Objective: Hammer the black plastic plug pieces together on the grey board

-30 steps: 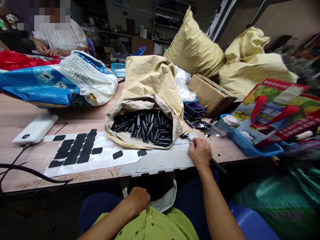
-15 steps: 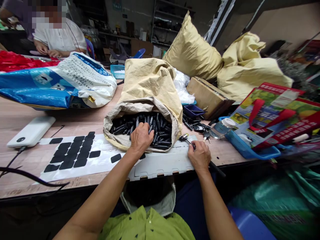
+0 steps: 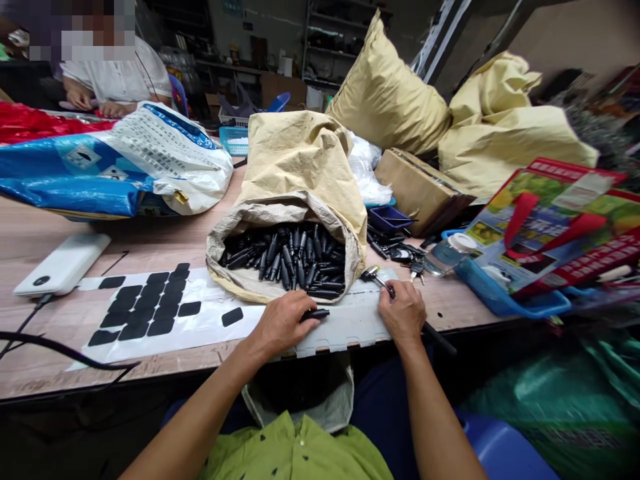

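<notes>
My left hand (image 3: 281, 325) is closed on a short black pen-shaped part (image 3: 316, 314), holding it almost level over the pale board (image 3: 345, 323) at the table's front edge. Just beyond lies a cream woven sack (image 3: 300, 157), its mouth facing me, with many similar black parts (image 3: 287, 257) inside. To the right, my right hand (image 3: 403, 312) grips a hammer (image 3: 371, 273); its metal head points up and left, and the black handle sticks out behind the hand. Keys (image 3: 416, 268) and loose black pieces (image 3: 383, 247) lie past the hammer.
Black rounded patches (image 3: 145, 303) on white sheet, a white power bank (image 3: 65, 263) and a cable occupy the left. A blue-white bag (image 3: 165, 160) lies behind. At right are a jar (image 3: 445, 257), a blue basket (image 3: 493, 293) and a printed bag (image 3: 550, 227). Another person sits far left.
My left hand has come out of the sack's mouth toward me and now holds one black pen-shaped part over the board. My right hand keeps the hammer in nearly the same place.
</notes>
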A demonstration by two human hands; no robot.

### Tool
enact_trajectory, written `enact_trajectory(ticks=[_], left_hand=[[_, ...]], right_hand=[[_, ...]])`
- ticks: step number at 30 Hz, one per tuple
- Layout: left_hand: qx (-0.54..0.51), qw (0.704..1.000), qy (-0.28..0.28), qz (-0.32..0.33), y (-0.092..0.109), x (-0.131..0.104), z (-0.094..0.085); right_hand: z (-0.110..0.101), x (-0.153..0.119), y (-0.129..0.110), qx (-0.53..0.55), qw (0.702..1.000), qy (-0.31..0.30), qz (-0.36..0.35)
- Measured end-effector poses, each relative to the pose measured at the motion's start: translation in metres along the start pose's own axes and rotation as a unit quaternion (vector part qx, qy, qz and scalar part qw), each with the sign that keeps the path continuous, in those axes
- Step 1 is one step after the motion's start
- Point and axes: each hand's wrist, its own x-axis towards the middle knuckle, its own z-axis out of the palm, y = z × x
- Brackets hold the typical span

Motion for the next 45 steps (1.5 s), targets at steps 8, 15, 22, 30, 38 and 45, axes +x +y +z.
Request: enact_trajectory(ticks=[8, 15, 22, 30, 38, 45], left_hand=[[0.012, 0.999, 0.046, -0.005, -0.003, -0.007, 0.018], [0.003, 0.998, 0.063, -0.025, -0.003, -0.008, 0.02], [-0.032, 0.997, 0.057, -0.051, -0.003, -0.005, 0.015], [-0.066, 0.994, 0.051, -0.067, -0.005, -0.003, 0.011], [-0.073, 0.994, 0.046, -0.07, -0.004, -0.002, 0.01], [-0.079, 0.993, 0.049, -0.078, -0.005, -0.001, 0.012]], right_hand=[[0.001, 0.0, 0.001, 0.003, 1.0, -0.004, 0.005], [0.0, 0.001, 0.0, 0.017, 1.0, -0.009, 0.014], [-0.001, 0.005, 0.0, -0.012, 0.999, -0.046, 0.02], [-0.042, -0.014, -0.029, 0.209, 0.976, 0.054, -0.011], [-0.068, -0.047, -0.084, 0.338, 0.927, -0.097, -0.129], [-0.062, -0.059, -0.085, 0.257, 0.949, -0.109, -0.148]])
